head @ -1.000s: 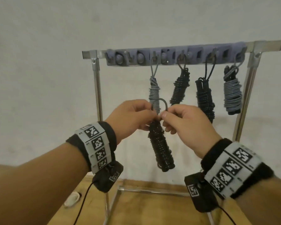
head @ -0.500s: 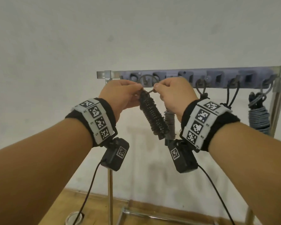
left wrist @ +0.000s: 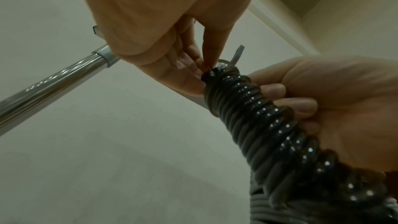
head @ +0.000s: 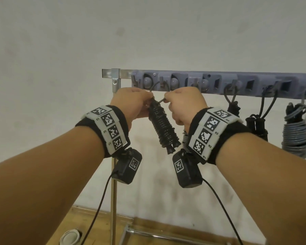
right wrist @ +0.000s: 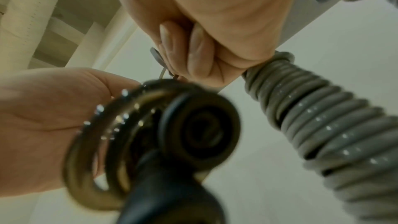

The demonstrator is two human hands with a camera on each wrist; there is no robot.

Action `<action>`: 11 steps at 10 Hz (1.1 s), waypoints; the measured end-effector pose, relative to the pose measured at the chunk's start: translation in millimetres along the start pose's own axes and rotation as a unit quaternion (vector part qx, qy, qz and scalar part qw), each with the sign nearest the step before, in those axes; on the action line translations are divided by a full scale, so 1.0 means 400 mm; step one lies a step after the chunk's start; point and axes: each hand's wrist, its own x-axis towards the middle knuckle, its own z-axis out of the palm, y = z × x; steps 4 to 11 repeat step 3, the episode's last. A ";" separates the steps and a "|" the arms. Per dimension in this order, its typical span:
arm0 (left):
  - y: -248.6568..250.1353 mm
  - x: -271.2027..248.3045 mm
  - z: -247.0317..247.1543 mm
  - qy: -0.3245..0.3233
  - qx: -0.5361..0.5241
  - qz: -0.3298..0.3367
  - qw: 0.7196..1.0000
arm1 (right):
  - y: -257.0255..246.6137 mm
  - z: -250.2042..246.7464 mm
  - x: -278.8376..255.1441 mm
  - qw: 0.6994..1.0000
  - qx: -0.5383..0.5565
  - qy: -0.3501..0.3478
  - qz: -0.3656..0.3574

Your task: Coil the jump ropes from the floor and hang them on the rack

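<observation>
A coiled black jump rope (head: 163, 128) hangs tilted between my hands, just below the grey hook bar (head: 219, 84) of the rack. My left hand (head: 143, 99) and right hand (head: 171, 99) each pinch the thin loop at the coil's top, and that loop arches up by a hook (head: 162, 84) near the bar's left end. In the left wrist view my left hand's fingers (left wrist: 193, 60) pinch at the top of the black jump rope (left wrist: 269, 125). In the right wrist view my right hand's fingers (right wrist: 193, 48) curl beside a grey coiled rope (right wrist: 312, 117).
Further right on the bar hang two black coiled ropes (head: 257, 128) and a grey coiled rope (head: 295, 137). The rack's chrome upright (head: 114, 191) stands below my left wrist. A white round object (head: 69, 238) lies on the wooden floor (head: 64, 221).
Both hands have lifted the black coil from below the hanging ropes up to the hook bar and over to its left end. The view has tilted up with them.
</observation>
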 end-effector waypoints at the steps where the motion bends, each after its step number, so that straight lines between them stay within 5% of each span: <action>1: -0.002 -0.021 0.007 -0.024 0.008 0.000 1.000 | 0.002 -0.008 -0.024 1.000 0.019 -0.007 0.013; 2: -0.004 -0.049 0.019 -0.024 0.013 0.012 1.000 | 0.004 -0.047 -0.077 0.998 0.044 -0.027 0.040; 3: -0.029 -0.075 0.011 0.058 0.031 0.020 0.998 | 0.025 -0.117 -0.134 0.995 0.083 -0.037 0.029; 11: -0.029 -0.075 0.011 0.058 0.031 0.020 0.998 | 0.025 -0.117 -0.134 0.995 0.083 -0.037 0.029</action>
